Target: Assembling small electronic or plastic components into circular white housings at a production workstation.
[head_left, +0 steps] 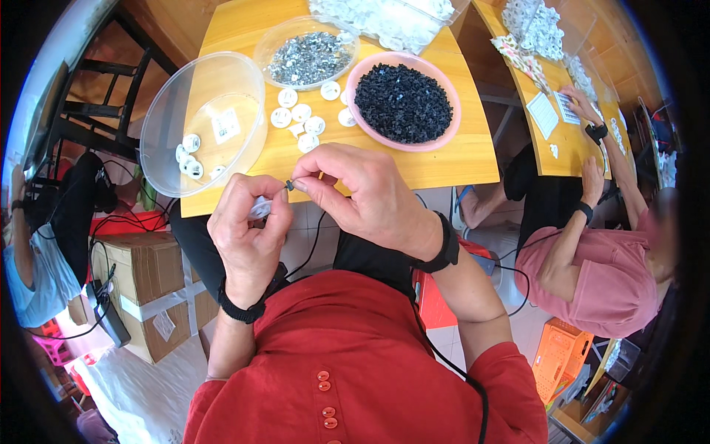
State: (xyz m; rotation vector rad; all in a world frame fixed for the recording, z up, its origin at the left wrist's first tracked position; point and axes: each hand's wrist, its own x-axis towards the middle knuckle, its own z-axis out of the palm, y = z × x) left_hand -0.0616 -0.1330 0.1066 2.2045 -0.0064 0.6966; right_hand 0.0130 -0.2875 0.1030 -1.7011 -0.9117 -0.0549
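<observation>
My left hand [248, 226] is closed, with a white plastic piece [260, 208] tucked inside its curled fingers. Between both sets of fingertips, just off the table's near edge, is a tiny black part [289, 185]. My right hand [362, 194] pinches at this part with thumb and forefinger; exactly how the two hands share it is too small to tell. Beyond them, several round white plastic pieces [301, 112] lie loose on the table. A pink bowl [453, 111] heaped with small black parts stands past my right hand. Next to it is a clear tub [260, 52] of small metal pieces.
On the left, a large clear tub [159, 148] with a few white pieces overhangs the wooden table [473, 159]. A clear bin of white parts [392, 22] stands at the back. Cardboard boxes [148, 274] are at lower left. A co-worker in pink [592, 274] works at another table, right.
</observation>
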